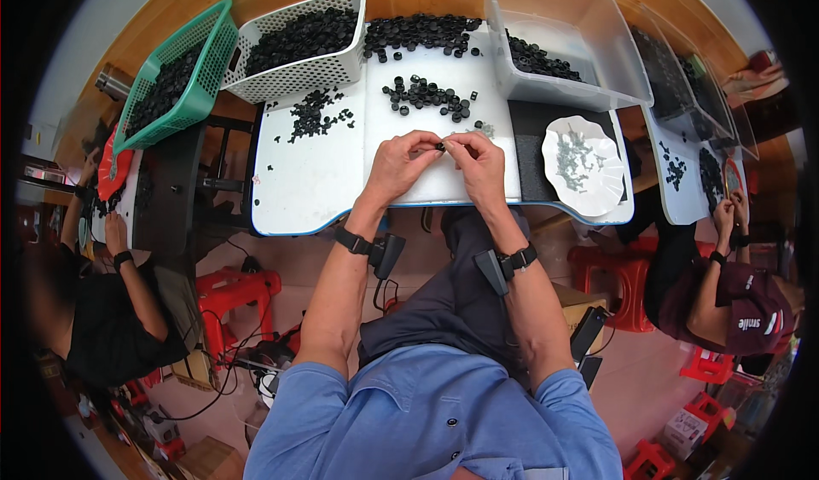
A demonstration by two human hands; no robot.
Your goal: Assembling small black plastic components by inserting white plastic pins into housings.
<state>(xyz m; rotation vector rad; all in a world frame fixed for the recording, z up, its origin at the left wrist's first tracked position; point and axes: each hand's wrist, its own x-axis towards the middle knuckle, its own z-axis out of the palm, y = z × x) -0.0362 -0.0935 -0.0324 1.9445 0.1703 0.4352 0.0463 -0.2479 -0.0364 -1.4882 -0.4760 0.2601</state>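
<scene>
My left hand (399, 166) and my right hand (479, 168) meet over the front middle of the white work table. Between their fingertips is a small black round part (440, 146), pinched from both sides. Fingers hide most of it, and I cannot tell whether a second piece is in the pinch. Just beyond my hands lies a loose group of black round caps (426, 96). A few small clear pieces (485, 128) rest by my right fingertips. Farther left is a scatter of smaller black pieces (317, 116).
At the back stand a green basket (223, 49), a white basket (348, 64) and a clear bin (589, 94), all holding black parts. More black caps (418, 29) lie between them. A scalloped white plate (604, 192) with clear pieces sits right. Co-workers sit at both sides.
</scene>
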